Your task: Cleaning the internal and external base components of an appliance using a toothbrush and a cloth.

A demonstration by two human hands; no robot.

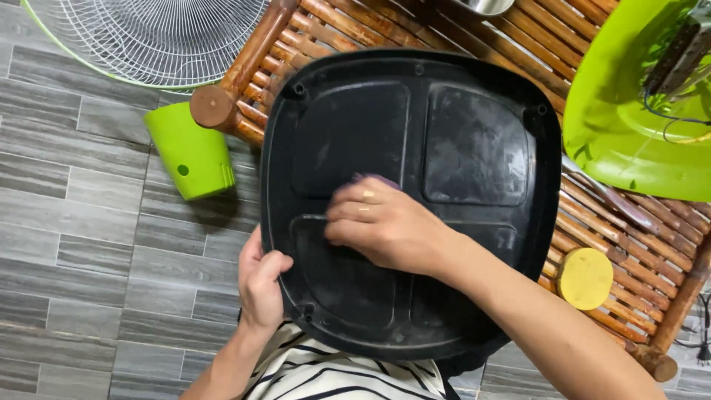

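Left-hand grip (261,285) on black base (474,141), bamboo table (348,22)

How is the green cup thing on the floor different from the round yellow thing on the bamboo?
The green cup is tall and hollow-looking; the yellow disc is flat. The green cup lies tipped on the grey floor, while the yellow disc rests on the bamboo rack. The cup is green, the disc yellow. Neither is touched by a hand.

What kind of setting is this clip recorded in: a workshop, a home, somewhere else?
Probably a home, with someone working low over the floor. Signs: grey wood-look floor tiles, a brown bamboo slatted bench, and dismantled fan parts around, such as a white wire fan grille and a lime-green plastic housing.
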